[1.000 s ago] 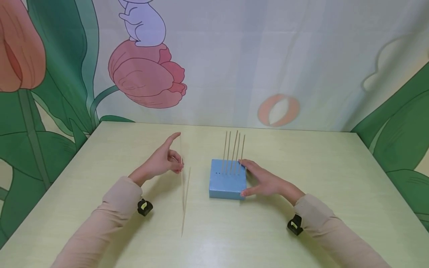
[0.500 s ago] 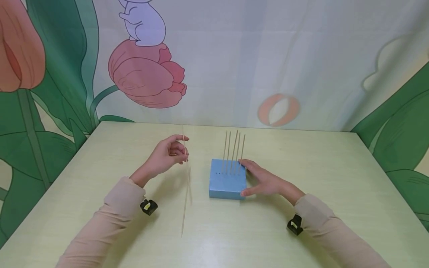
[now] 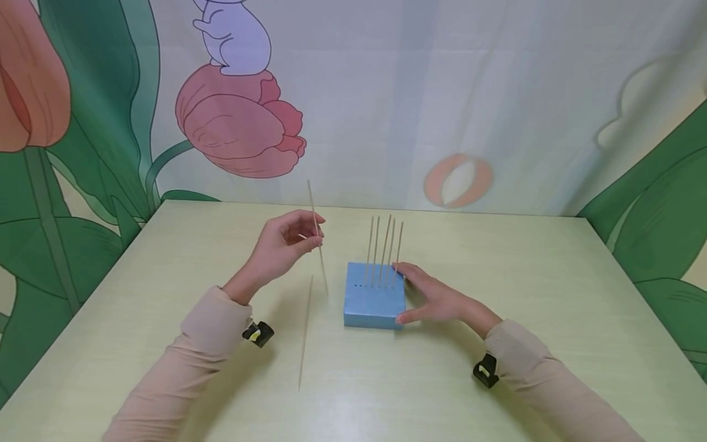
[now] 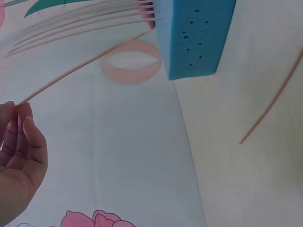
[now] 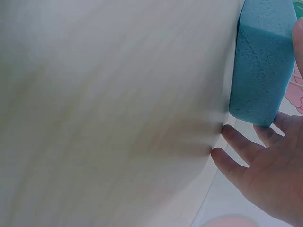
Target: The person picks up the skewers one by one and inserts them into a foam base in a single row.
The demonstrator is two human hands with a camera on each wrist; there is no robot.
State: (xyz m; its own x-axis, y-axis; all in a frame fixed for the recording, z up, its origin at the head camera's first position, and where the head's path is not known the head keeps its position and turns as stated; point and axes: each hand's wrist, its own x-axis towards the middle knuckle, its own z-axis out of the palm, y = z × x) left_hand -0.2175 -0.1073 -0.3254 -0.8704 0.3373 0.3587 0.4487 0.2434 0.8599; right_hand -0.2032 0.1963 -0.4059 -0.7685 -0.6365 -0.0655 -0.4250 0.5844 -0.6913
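My left hand [image 3: 282,242] pinches a thin bamboo skewer [image 3: 312,199] between thumb and fingers, up over the table's left-middle. The skewer stands nearly upright, its lower end just left of a blue foam block [image 3: 373,307]; the left wrist view shows that end [image 4: 137,37] near the block's upper face. Several skewers [image 3: 385,245] stick up from the block in a row, with small holes to their left. At the block's right side, my right hand [image 3: 433,299] holds it, thumb on the front corner and fingers at the back. Two fingertips [image 5: 227,130] touch the table in the right wrist view.
Another skewer [image 3: 305,334] lies on the pale table [image 3: 497,405], left of the block. Behind the table's far edge hangs a curtain [image 3: 359,123] printed with flowers and leaves. Each wrist carries a small black camera [image 3: 258,333].
My left hand has lifted the skewer off the table beside the other one, turned it more upright and brought it right, towards the block. The right hand and block have stayed put.
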